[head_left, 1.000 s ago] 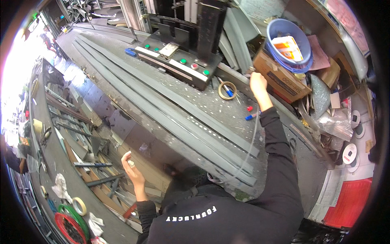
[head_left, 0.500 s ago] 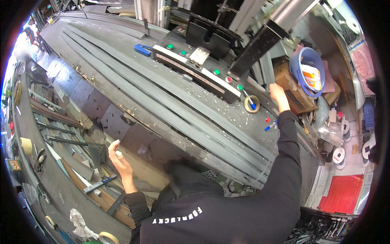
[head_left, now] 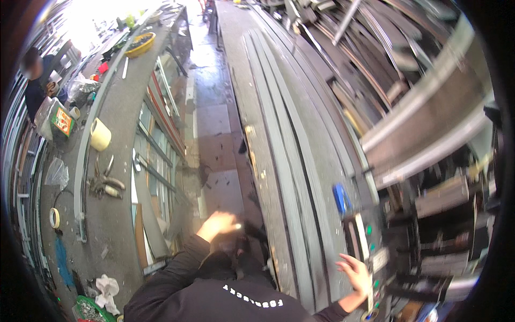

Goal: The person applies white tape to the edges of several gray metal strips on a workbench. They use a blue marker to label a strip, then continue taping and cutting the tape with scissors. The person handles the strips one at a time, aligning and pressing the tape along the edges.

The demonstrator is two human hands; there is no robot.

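Observation:
Several long grey metal profiles (head_left: 292, 145) lie side by side lengthwise on the worktable to my right. My right hand (head_left: 357, 276), fingers spread and holding nothing, is beside a control panel (head_left: 355, 236) with green buttons. Whether it touches the panel I cannot tell. A blue stapler-like tool (head_left: 341, 198) rests just beyond that panel. My left hand (head_left: 217, 224) is in front of me over the aisle, its fingers stretched loosely to the right and slightly blurred. Nothing shows in it, and something pale is at a fingertip.
A tiled aisle (head_left: 214, 134) runs between two benches. On the left bench (head_left: 115, 214) are a cream tape roll (head_left: 100, 134), pliers-like tools (head_left: 109, 180), crumpled paper (head_left: 107, 292) and a yellow basin (head_left: 140, 45). Racked strips stand below. Another person (head_left: 37, 80) is at far left.
The view has swung left along the benches. My right hand has left the spot near the cardboard box and is now beside the panel, fingers spread. My left hand's raised fingers now point right.

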